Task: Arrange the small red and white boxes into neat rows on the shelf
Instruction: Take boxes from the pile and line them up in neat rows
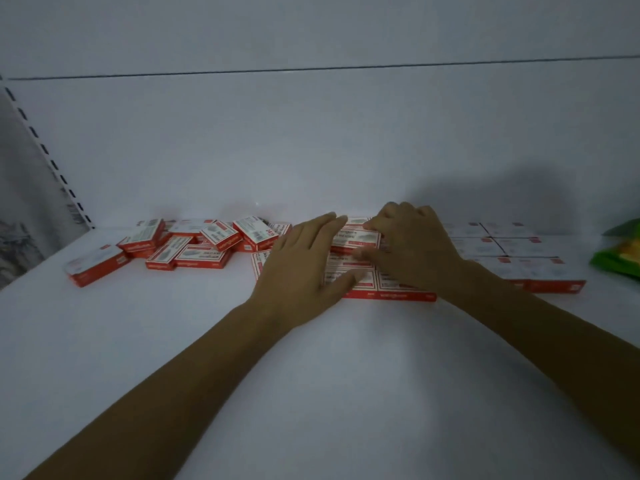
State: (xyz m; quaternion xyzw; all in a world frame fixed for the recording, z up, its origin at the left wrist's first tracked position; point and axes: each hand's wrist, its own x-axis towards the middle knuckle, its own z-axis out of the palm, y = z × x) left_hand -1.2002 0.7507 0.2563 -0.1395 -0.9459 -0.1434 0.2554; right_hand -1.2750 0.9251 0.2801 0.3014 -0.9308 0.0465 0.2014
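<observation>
On the white shelf (311, 375), against its back wall, the small red and white boxes fall into three groups. At centre, a flat block of boxes (381, 285) lies in tidy rows, long sides running left to right, red front edges facing the person. To the right, a second neat block (519, 258) lies flat the same way, partly in shadow. To the left, a loose heap of boxes (194, 244) is tilted and angled in differing directions, with one stray box (95, 265) lying apart at the far left, its long axis slanting. A green packet (620, 251) sits at the right edge. The left hand (304, 268) rests palm-down on the centre block's left side, fingers stretched out and together. The right hand (412, 244) has its fingers curled, pinching a box (356, 237) at the block's rear.
</observation>
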